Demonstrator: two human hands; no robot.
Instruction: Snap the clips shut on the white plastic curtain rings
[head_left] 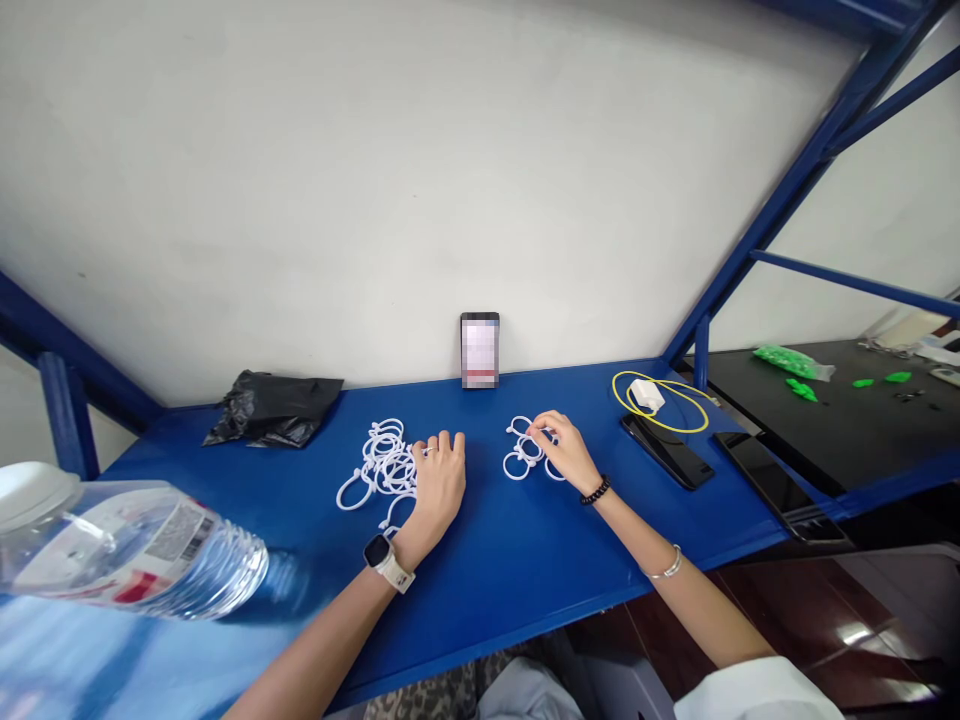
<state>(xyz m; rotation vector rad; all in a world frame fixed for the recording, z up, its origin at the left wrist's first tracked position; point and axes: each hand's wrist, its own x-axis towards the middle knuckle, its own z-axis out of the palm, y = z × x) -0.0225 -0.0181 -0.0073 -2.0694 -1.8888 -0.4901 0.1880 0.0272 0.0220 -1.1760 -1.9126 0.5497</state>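
Many white plastic rings with small ball ends, which look like shower curtain rings, lie on the blue tabletop in two groups. At the right edge of the larger pile of rings [388,462] is my left hand [441,478], back up, its fingers bent down; the fingertips and whatever they may hold are hidden. A smaller group of rings [517,466] lies to the right, some of them partly covered by my right hand [566,450]. Its thumb and forefinger are pinched together on a ring at the far side of this group.
A phone [480,350] with a blurred screen leans on the wall. Left are a black plastic bag [277,408] and a large water bottle [150,545]. Right lie a yellow cable [694,402], a white charger [646,396] and two dark phones [666,450]. Blue frame bars [795,185] border the table.
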